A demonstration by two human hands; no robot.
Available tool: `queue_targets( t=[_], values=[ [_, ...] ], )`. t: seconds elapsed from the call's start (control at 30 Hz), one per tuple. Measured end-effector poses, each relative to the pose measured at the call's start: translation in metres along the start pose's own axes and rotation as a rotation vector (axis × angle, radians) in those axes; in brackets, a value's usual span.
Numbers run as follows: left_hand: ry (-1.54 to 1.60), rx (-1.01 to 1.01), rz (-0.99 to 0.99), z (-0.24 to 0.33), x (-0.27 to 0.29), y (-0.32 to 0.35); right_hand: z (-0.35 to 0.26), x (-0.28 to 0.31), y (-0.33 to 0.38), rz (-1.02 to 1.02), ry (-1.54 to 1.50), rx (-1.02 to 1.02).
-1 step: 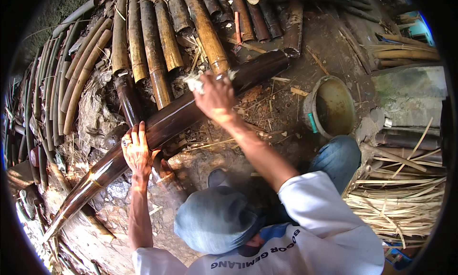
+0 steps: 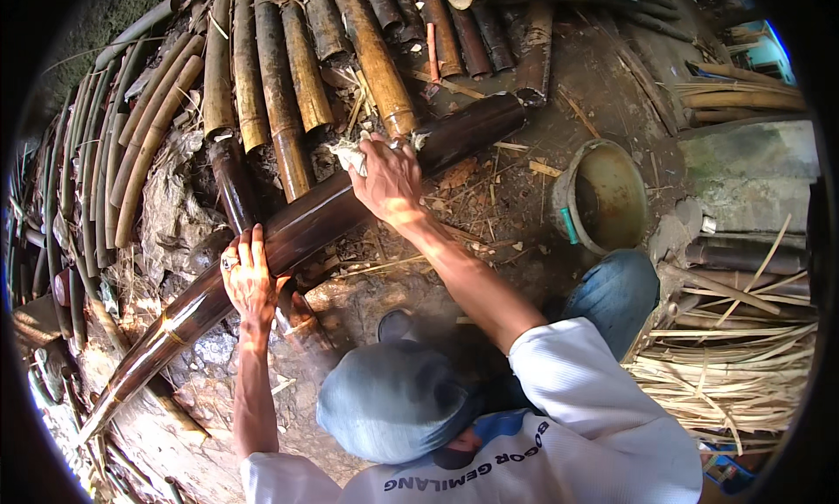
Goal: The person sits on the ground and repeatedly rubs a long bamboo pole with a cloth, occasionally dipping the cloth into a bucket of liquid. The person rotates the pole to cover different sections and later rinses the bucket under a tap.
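Note:
A long, dark, glossy bamboo pole (image 2: 310, 220) lies slantwise from the lower left to the upper middle. It rests across a shorter dark bamboo piece (image 2: 232, 180). My left hand (image 2: 251, 281), with a ring on one finger, is laid over the pole with its fingers closed on the far side. Higher up the pole, my right hand (image 2: 391, 179) presses a crumpled whitish rag (image 2: 350, 152) onto the surface. Part of the rag is hidden under the fingers.
Several brown bamboo poles (image 2: 281, 76) lie side by side beyond the pole. A dirty bucket (image 2: 566, 185) with a green handle grip stands at right. Thin bamboo strips (image 2: 725, 373) are heaped at lower right. Shavings litter the ground, and curved bamboo lengths (image 2: 153, 141) lean at left.
My right hand has slid slightly down the pole toward the left with the rag. My left hand has hardly moved.

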State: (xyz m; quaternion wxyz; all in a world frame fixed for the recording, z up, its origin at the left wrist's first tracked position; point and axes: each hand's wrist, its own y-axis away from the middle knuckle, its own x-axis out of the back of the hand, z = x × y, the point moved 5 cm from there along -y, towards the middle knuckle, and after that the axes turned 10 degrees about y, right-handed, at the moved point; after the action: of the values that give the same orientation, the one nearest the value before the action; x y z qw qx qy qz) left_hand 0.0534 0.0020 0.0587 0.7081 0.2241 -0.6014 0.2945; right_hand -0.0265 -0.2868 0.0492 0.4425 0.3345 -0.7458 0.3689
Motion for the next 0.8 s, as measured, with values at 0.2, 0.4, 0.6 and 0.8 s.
queue_targets(
  t=[0.2,0.4,0.6,0.8],
  values=[
    [-0.105,-0.051,0.135,0.005,-0.007,0.011,0.190,0.059,-0.029,0.095,0.141,-0.353],
    [-0.223,-0.060,0.290,0.016,-0.030,0.014,0.051,-0.012,-0.007,-0.433,0.093,-0.144],
    [0.037,-0.030,0.102,0.023,-0.002,0.038,0.041,-0.017,0.025,-0.124,-0.117,0.008],
    [0.102,-0.083,-0.088,-0.005,0.009,0.018,0.183,0.065,-0.016,-0.315,-0.064,-0.621]
  ],
)
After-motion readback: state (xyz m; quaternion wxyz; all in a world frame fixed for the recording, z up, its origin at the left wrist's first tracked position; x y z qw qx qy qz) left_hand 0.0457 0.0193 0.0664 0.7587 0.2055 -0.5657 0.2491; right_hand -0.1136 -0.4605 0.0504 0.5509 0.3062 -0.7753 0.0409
